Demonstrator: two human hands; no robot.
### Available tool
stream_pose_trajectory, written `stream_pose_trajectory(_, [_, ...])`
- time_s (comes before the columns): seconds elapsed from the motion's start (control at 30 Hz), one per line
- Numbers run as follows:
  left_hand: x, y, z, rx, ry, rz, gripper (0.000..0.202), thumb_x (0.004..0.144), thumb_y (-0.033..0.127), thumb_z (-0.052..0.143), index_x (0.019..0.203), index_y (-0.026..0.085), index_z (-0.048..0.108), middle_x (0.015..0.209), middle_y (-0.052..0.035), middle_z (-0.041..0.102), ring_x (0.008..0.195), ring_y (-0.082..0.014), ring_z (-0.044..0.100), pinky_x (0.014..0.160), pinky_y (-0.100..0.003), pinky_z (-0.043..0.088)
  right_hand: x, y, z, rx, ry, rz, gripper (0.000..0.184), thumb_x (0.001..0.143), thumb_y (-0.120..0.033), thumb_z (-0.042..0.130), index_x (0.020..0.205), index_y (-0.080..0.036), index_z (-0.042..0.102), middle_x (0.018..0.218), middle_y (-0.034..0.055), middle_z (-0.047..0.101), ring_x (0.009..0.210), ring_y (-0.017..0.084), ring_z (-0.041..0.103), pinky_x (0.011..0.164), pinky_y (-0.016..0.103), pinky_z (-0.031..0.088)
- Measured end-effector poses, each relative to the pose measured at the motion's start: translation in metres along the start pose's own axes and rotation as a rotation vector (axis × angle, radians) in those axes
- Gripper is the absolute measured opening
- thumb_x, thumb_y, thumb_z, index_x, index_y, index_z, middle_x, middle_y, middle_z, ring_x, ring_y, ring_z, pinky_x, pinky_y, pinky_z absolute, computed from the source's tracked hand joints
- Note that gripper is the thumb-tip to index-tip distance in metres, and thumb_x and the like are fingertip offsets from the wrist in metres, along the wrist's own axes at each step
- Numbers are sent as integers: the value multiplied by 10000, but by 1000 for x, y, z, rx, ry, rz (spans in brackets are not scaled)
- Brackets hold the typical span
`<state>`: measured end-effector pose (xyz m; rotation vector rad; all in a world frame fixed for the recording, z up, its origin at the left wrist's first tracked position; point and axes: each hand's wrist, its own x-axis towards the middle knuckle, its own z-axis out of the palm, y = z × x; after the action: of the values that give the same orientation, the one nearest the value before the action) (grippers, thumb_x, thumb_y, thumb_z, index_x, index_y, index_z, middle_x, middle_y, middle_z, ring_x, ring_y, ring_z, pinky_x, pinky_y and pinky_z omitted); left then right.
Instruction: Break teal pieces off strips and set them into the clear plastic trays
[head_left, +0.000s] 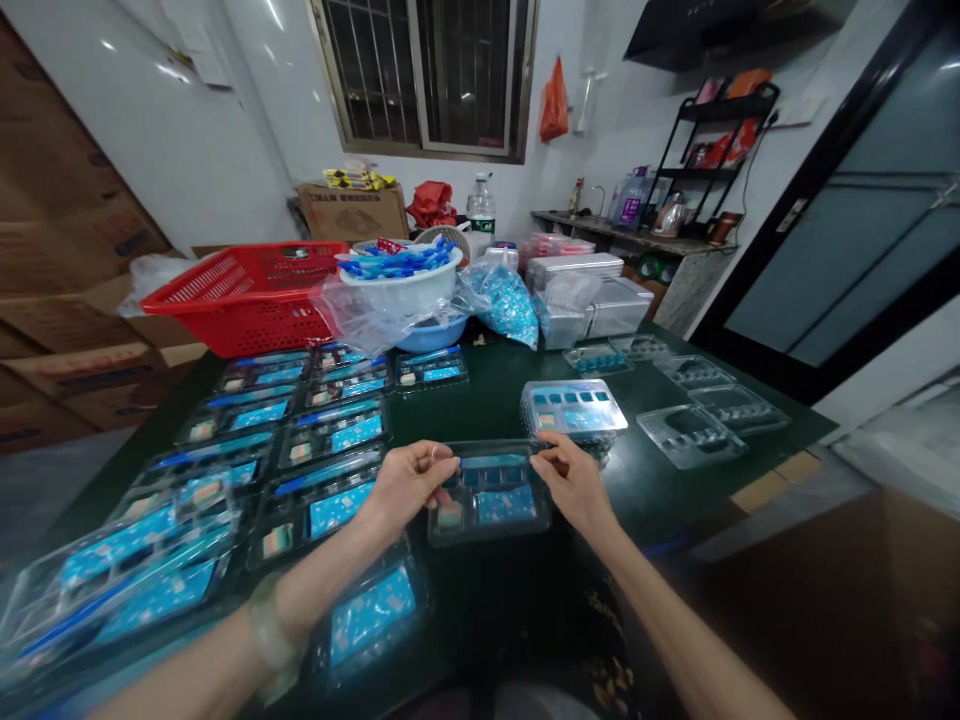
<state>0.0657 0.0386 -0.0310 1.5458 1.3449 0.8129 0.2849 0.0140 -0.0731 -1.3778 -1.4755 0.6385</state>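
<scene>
Clear plastic blister tray, near the near edge of the worktop: left hand and right hand hold its ends, fingers pinched on the rim. Filled trays rowed leftward; empty trays rightward.

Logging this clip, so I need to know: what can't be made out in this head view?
Clear plastic blister tray: top edge partly hidden by the left hand and right hand.
Blue-printed cards in the clear trays at lower left: stretched, blurred and cut off by the frame edge.
Blue-handled items in the white plastic basin: lower parts hidden by its rim.
</scene>
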Motion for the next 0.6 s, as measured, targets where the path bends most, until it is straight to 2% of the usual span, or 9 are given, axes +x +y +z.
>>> stream_pose_trajectory(0.17, [17, -7, 2, 168, 68, 13, 326, 716, 435, 515, 801, 129, 586, 566, 12, 554, 464, -119, 523, 421, -221, 379, 6, 15, 11, -158, -17, 44, 304, 777, -307, 492, 1043, -169, 541, 708, 19, 626, 647, 157, 584, 620, 275, 450])
stream_pose_trajectory(0.33, [29, -17, -5, 411, 117, 77, 347, 662, 471, 555, 783, 154, 627, 600, -1, 573, 567, -161, 538, 533, -263, 393, 7, 14, 17, -291, 47, 0, 309, 792, -302, 474, 1063, -165, 528, 770, 35, 620, 677, 161, 571, 657, 286, 442])
stream_pose_trajectory(0.4, [32, -23, -6, 498, 139, 87, 403, 644, 483, 570, 866, 151, 626, 688, -32, 593, 631, -190, 554, 582, -292, 412, 7, 12, 18, -361, 81, -36, 307, 796, -302, 467, 1062, -161, 528, 833, 55, 603, 701, 166, 565, 656, 287, 441])
stream_pose_trajectory(0.5, [32, -29, -4, 588, 190, 116, 547, 649, 470, 577, 1096, 157, 534, 946, -98, 565, 834, -248, 546, 692, -348, 426, 5, 10, 21, -477, 111, -57, 320, 821, -318, 426, 1088, -166, 513, 928, 83, 573, 699, 170, 560, 631, 292, 441])
stream_pose_trajectory(0.6, [26, -25, 1, 742, 194, 320, 565, 718, 446, 517, 1205, 171, 440, 1147, -134, 459, 1075, -291, 421, 847, -407, 373, 4, 10, 23, -542, 126, -57, 328, 842, -323, 389, 1117, -177, 490, 941, 84, 569, 709, 178, 568, 636, 303, 441])
